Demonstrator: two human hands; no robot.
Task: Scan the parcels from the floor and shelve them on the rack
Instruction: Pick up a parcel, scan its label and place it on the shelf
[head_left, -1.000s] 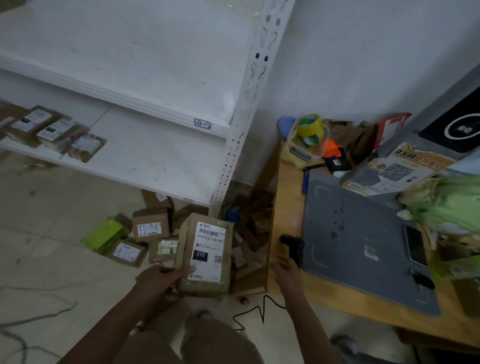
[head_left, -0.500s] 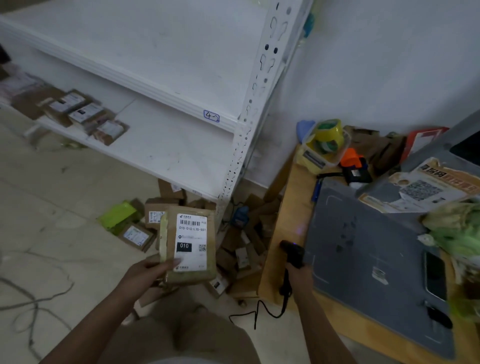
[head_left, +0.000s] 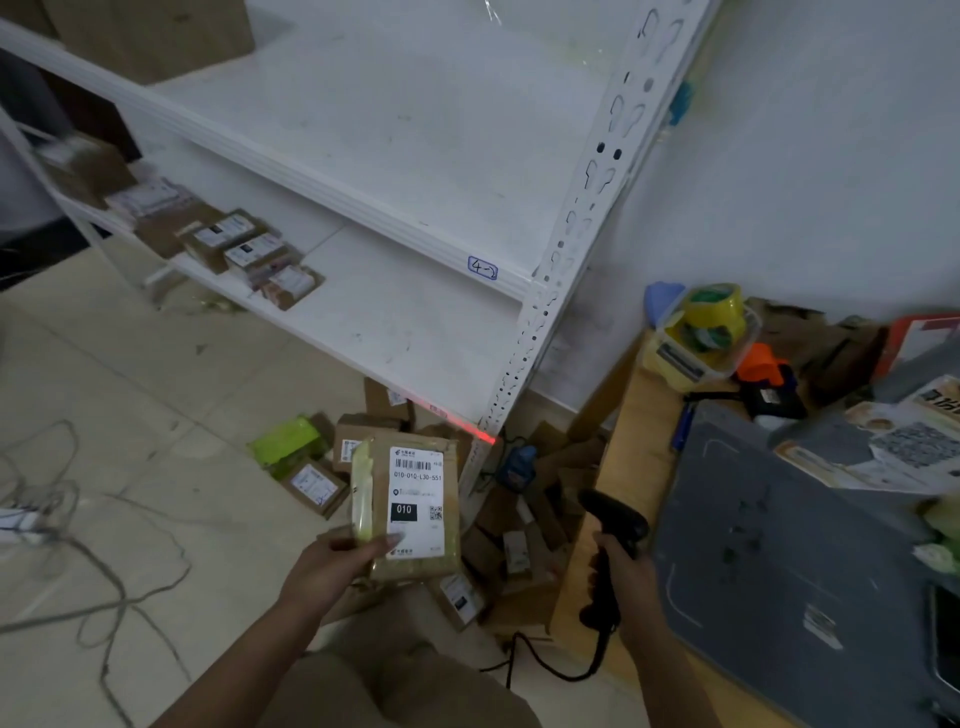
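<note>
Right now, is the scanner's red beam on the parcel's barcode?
No, the red beam falls on the rack above the parcel.

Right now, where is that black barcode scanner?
The scanner is low and right of centre in the head view, gripped in the right hand beside the wooden desk's edge, right of the parcel in the left hand.
</note>
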